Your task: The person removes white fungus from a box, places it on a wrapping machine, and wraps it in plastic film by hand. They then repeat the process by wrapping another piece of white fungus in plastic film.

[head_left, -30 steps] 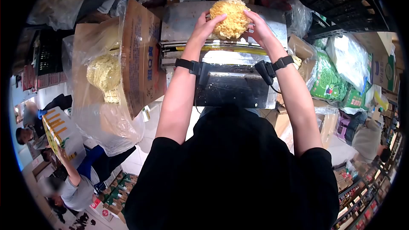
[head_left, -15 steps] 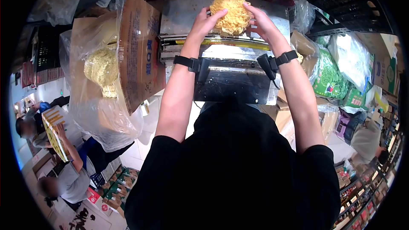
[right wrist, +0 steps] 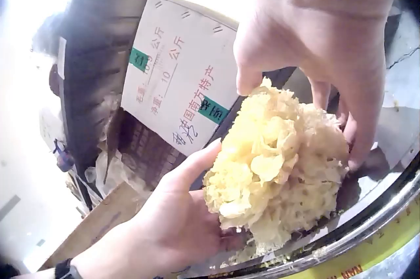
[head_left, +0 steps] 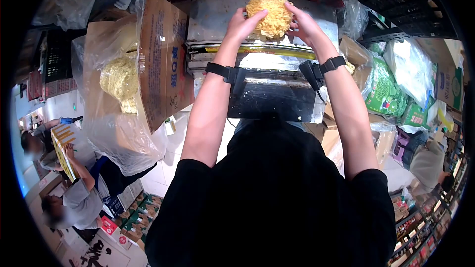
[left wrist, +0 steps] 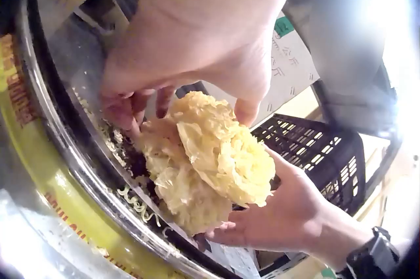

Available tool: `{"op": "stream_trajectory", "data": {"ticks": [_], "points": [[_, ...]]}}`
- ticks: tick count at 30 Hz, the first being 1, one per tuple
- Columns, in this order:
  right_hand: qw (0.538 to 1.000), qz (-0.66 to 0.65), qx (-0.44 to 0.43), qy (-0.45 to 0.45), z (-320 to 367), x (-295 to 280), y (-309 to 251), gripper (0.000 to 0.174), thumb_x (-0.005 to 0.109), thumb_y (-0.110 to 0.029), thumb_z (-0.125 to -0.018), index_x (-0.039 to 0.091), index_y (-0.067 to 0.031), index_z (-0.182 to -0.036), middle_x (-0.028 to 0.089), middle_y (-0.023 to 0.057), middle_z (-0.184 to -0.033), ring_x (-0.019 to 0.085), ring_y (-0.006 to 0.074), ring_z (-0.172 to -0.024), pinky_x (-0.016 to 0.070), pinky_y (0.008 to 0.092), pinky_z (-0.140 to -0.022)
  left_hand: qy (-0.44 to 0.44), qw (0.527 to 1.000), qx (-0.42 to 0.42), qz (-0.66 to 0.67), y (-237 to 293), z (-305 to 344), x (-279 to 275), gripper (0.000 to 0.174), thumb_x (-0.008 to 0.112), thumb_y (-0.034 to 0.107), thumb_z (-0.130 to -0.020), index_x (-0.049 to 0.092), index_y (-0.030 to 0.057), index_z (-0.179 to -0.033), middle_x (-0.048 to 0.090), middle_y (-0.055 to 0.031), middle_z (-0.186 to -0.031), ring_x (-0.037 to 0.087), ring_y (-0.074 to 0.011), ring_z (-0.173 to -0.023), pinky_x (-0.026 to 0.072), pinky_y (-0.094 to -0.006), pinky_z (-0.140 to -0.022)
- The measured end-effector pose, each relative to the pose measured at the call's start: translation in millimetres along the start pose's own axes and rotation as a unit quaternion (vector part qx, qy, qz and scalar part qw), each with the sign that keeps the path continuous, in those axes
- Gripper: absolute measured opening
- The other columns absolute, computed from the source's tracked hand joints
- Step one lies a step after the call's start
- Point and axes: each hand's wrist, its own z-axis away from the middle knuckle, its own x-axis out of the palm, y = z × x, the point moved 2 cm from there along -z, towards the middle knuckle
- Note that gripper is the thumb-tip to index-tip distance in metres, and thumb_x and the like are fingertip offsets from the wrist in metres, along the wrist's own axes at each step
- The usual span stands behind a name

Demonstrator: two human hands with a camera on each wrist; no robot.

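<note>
Between both hands is a round, frilly, pale-yellow dried snow fungus [head_left: 270, 15], held over the far part of a metal machine top [head_left: 213, 17]. My left hand [head_left: 243, 23] grips its left side, thumb on the near face and fingers curled behind. On the opposite side my right hand [head_left: 304, 25] holds it with thumb and fingers. In the left wrist view the snow fungus [left wrist: 213, 154] shows ruffled petals and a paler underside. Seen from the right wrist, the fungus [right wrist: 279, 161] hides part of both hands' fingers. Small curly crumbs [left wrist: 141, 207] lie on the machine below.
A yellow strip [head_left: 277, 51] runs across the machine before me. At left stands an open cardboard box [head_left: 163, 64], with pale-yellow curly cakes [head_left: 118, 79] in plastic. Green bags [head_left: 386, 89] and a black crate [head_left: 405, 0] are at right. Two people handle a yellow-striped box [head_left: 64, 148] at far left.
The snow fungus stays between both hands; it has shifted slightly up and right, with the left hand moving right along with it. The people at far left have lowered their striped box slightly.
</note>
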Motion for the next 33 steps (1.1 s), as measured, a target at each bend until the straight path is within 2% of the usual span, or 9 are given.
{"op": "stream_trajectory", "data": {"ticks": [3, 6, 9, 12, 14, 15, 22, 27, 33], "points": [[0.993, 0.097, -0.035, 0.052, 4, -2, -7, 0.071, 0.06, -0.057, -0.081, 0.047, -0.0066, -0.13, 0.053, 0.0096, -0.126, 0.05, 0.0216, -0.115, 0.0384, 0.0388, -0.09, 0.008, 0.998, 0.007, -0.068, 3, 4, -3, 0.095, 0.071, 0.058, -0.069, 0.04, -0.0091, -0.129, 0.054, -0.0268, -0.12, 0.057, -0.0298, -0.107, 0.0447, -0.0343, -0.091], [0.938, 0.249, -0.156, 0.186, 9, -29, 0, 0.077, 0.065, -0.056, -0.078, 0.045, -0.0038, -0.132, 0.051, 0.0135, -0.128, 0.05, 0.0238, -0.116, 0.0421, 0.0359, -0.089, 0.149, 0.98, 0.117, -0.059, 7, 25, -35, 0.058, 0.067, 0.046, -0.08, 0.059, -0.005, -0.105, 0.063, -0.0117, -0.088, 0.057, -0.0153, -0.08, 0.0453, -0.0274, -0.072], [0.87, 0.313, -0.306, 0.226, 78, -57, -6, 0.046, 0.066, -0.039, -0.082, 0.065, 0.0024, -0.104, 0.068, 0.0118, -0.094, 0.062, 0.0158, -0.083, 0.0475, 0.0265, -0.073, 0.153, 0.977, 0.149, 0.021, -17, 74, -88, 0.038, 0.062, 0.032, -0.088, 0.064, -0.0036, -0.075, 0.056, -0.0005, -0.061, 0.046, -0.0047, -0.063, 0.0371, -0.0229, -0.056], [0.917, 0.272, -0.177, 0.231, 131, -87, 39, 0.037, 0.053, -0.033, -0.092, 0.068, 0.0009, -0.096, 0.063, 0.0058, -0.075, 0.06, 0.0128, -0.074, 0.0452, 0.0258, -0.068, 0.195, 0.977, 0.081, -0.035, -55, 120, -104, 0.034, 0.067, 0.031, -0.084, 0.063, -0.0023, -0.087, 0.057, -0.0017, -0.068, 0.049, -0.0066, -0.064, 0.0406, -0.0234, -0.058], [0.907, 0.24, -0.212, 0.274, 150, -85, 83, 0.038, 0.048, -0.033, -0.096, 0.065, 0.0004, -0.1, 0.064, 0.0057, -0.082, 0.058, 0.0109, -0.079, 0.0442, 0.0239, -0.074, 0.23, 0.968, 0.069, -0.077, -79, 142, -98, 0.038, 0.073, 0.03, -0.079, 0.061, 0.0013, -0.101, 0.058, -0.0038, -0.078, 0.052, -0.0096, -0.065, 0.0441, -0.0254, -0.061], [0.937, 0.204, -0.127, 0.254, 163, -73, 88, 0.035, 0.051, -0.031, -0.094, 0.063, 0.0014, -0.102, 0.064, 0.0068, -0.086, 0.059, 0.012, -0.08, 0.0447, 0.0246, -0.075, 0.245, 0.964, 0.032, -0.102, -101, 147, -98, 0.051, 0.076, 0.029, -0.075, 0.055, 0.0024, -0.112, 0.058, -0.0063, -0.088, 0.054, -0.0126, -0.067, 0.0463, -0.0266, -0.063], [0.967, 0.111, 0.112, 0.198, 157, -39, 137, 0.055, 0.06, -0.048, -0.086, 0.064, 0.0056, -0.096, 0.066, 0.0075, -0.081, 0.059, 0.0104, -0.063, 0.0455, 0.023, -0.056, 0.238, 0.928, -0.228, 0.173, -132, 146, -68, 0.051, 0.071, 0.036, -0.08, 0.05, 0.0013, -0.112, 0.063, -0.0094, -0.093, 0.061, -0.0159, -0.075, 0.0484, -0.0262, -0.06], [0.976, 0.071, 0.104, 0.177, 141, -24, 136, 0.057, 0.056, -0.052, -0.087, 0.063, 0.0028, -0.101, 0.068, 0.0062, -0.085, 0.058, 0.0084, -0.06, 0.0421, 0.0206, -0.052, 0.182, 0.931, -0.251, 0.192, -142, 136, -69, 0.034, 0.067, 0.035, -0.084, 0.057, 0.0047, -0.098, 0.065, -0.0071, -0.084, 0.062, -0.0144, -0.07, 0.046, -0.025, -0.055], [0.972, 0.005, 0.029, 0.233, 134, -13, 132, 0.033, 0.057, -0.032, -0.091, 0.065, -0.0008, -0.086, 0.065, 0.005, -0.074, 0.057, 0.0088, -0.053, 0.0399, 0.0193, -0.047, 0.206, 0.928, -0.184, 0.249, -140, 133, -77, 0.018, 0.064, 0.021, -0.086, 0.058, 0.0051, -0.091, 0.063, -0.005, -0.075, 0.06, -0.0122, -0.064, 0.0441, -0.0237, -0.052]]}}
